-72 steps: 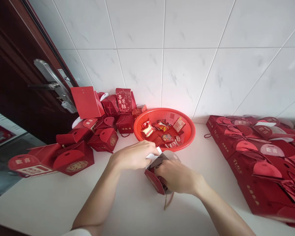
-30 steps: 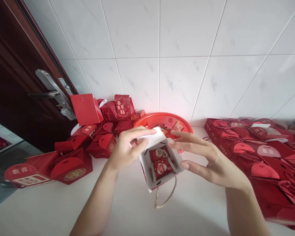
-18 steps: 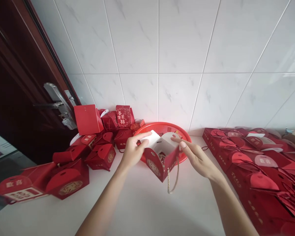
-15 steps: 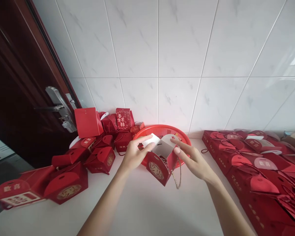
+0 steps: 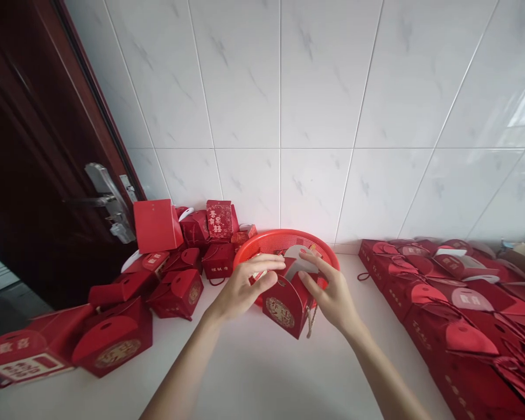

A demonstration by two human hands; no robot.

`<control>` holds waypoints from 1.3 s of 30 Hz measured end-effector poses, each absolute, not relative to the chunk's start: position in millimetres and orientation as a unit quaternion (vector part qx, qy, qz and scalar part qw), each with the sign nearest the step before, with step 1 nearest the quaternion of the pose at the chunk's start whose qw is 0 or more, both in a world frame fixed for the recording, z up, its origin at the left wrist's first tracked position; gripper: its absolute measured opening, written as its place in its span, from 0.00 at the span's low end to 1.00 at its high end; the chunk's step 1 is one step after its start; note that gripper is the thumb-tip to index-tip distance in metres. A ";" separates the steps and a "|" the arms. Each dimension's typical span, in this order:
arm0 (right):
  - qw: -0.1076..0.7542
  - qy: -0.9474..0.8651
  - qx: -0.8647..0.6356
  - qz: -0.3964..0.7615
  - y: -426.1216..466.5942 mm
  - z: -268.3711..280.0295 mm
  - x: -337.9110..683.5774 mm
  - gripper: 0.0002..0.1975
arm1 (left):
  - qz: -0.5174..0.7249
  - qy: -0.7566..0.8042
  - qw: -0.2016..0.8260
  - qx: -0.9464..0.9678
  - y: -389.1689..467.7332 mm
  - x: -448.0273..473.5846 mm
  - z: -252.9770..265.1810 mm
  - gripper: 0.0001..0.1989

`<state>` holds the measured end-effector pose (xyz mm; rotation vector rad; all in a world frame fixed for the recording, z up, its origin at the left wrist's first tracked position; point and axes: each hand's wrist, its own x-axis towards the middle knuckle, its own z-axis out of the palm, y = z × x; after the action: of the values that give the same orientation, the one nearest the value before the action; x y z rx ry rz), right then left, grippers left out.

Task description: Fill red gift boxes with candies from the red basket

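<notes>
Between my hands is a small red candy box [image 5: 284, 309] with a gold round emblem and a twisted cord handle at its right side. Its front flap stands up, and a flap with a white inner side leans behind it. My left hand [image 5: 249, 286] is at the box's left edge, fingers stretched over the top and thumb by the front flap. On the other side, my right hand [image 5: 328, 286] grips the right edge, fingertips against the white-lined flap. The box's contents are hidden. Directly behind it is a red plastic basket [image 5: 284, 234].
Several folded red boxes [image 5: 175, 289] stand on the white table [image 5: 262, 379] at the left. Tight rows of similar red boxes [image 5: 420, 291] fill the right side. A tiled wall [image 5: 315, 116] rises behind, and a dark door [image 5: 35, 146] with a metal handle is at the left.
The box's top flaps have been folded inward, and its open top has narrowed. My fingers have moved closer together over it. The view has tipped slightly upward.
</notes>
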<state>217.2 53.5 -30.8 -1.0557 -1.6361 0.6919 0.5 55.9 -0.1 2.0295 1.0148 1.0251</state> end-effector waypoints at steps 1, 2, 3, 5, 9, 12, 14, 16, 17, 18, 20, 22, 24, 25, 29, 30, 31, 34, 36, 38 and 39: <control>0.518 -0.683 -0.436 0.275 53.5 -31.5 216.2 0.20 | 0.368 0.385 0.316 0.785 55.0 0.4 0.7 0.22; 0.523 -0.686 -0.433 0.262 53.5 -32.2 215.2 0.20 | 0.351 0.391 0.311 0.792 54.2 0.6 1.2 0.21; 0.531 -0.688 -0.428 0.248 53.4 -32.8 214.4 0.20 | 0.342 0.401 0.307 0.793 53.7 1.1 1.4 0.21; 0.559 -0.687 -0.411 0.216 52.8 -33.9 212.9 0.20 | 0.343 0.419 0.300 0.786 53.5 2.9 0.7 0.21; 0.590 -0.689 -0.365 0.213 49.8 -33.2 211.6 0.18 | 0.374 0.431 0.289 0.768 54.6 8.0 -2.8 0.20; 0.566 -0.708 -0.352 0.235 47.3 -30.2 212.2 0.14 | 0.398 0.435 0.287 0.755 55.3 10.8 -6.1 0.22; 0.546 -0.719 -0.361 0.233 46.6 -28.8 212.9 0.14 | 0.403 0.434 0.294 0.750 55.7 11.7 -8.4 0.24; 0.530 -0.729 -0.366 0.231 46.7 -28.4 213.7 0.14 | 0.398 0.429 0.291 0.757 56.3 12.1 -10.2 0.24; 0.525 -0.733 -0.365 0.233 46.9 -28.4 214.1 0.14 | 0.391 0.427 0.284 0.765 56.6 12.2 -10.7 0.23; 0.524 -0.733 -0.363 0.237 47.3 -28.4 214.7 0.14 | 0.381 0.427 0.277 0.772 56.9 12.4 -10.9 0.21; 0.532 -0.723 -0.364 0.248 48.5 -28.0 216.5 0.13 | 0.362 0.432 0.271 0.780 57.4 12.9 -10.4 0.19; 0.546 -0.706 -0.375 0.252 50.5 -26.8 219.7 0.14 | 0.353 0.438 0.280 0.778 57.9 13.8 -8.9 0.18; 0.552 -0.689 -0.400 0.247 53.4 -25.1 225.1 0.14 | 0.351 0.441 0.292 0.773 58.5 14.8 -7.6 0.18; 0.548 -0.683 -0.416 0.246 55.1 -24.3 228.5 0.15 | 0.352 0.444 0.294 0.769 59.0 15.3 -7.2 0.18; 0.488 -0.684 -0.476 0.261 61.8 -22.3 243.9 0.18 | 0.357 0.468 0.275 0.760 61.1 15.5 -7.5 0.19; 0.463 -0.690 -0.484 0.272 62.9 -22.4 247.1 0.19 | 0.356 0.472 0.268 0.760 61.6 15.2 -7.8 0.18; 0.439 -0.697 -0.489 0.287 63.9 -22.6 249.7 0.20 | 0.355 0.476 0.261 0.761 62.0 14.6 -8.0 0.18; 0.387 -0.710 -0.484 0.335 66.2 -24.5 253.5 0.22 | 0.356 0.482 0.254 0.759 63.0 12.6 -8.2 0.17; 0.375 -0.714 -0.467 0.362 67.6 -26.3 253.6 0.21 | 0.366 0.487 0.263 0.749 63.6 11.4 -8.2 0.16; 0.370 -0.711 -0.456 0.386 68.8 -27.8 253.2 0.20 | 0.377 0.494 0.273 0.734 64.2 10.9 -8.1 0.15; 0.366 -0.707 -0.453 0.400 69.2 -28.2 253.1 0.20 | 0.382 0.497 0.275 0.729 64.4 11.0 -8.1 0.15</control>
<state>253.1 69.2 -28.2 -1.1650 -1.8180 1.0276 11.0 64.4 -8.1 1.9587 1.3371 1.0266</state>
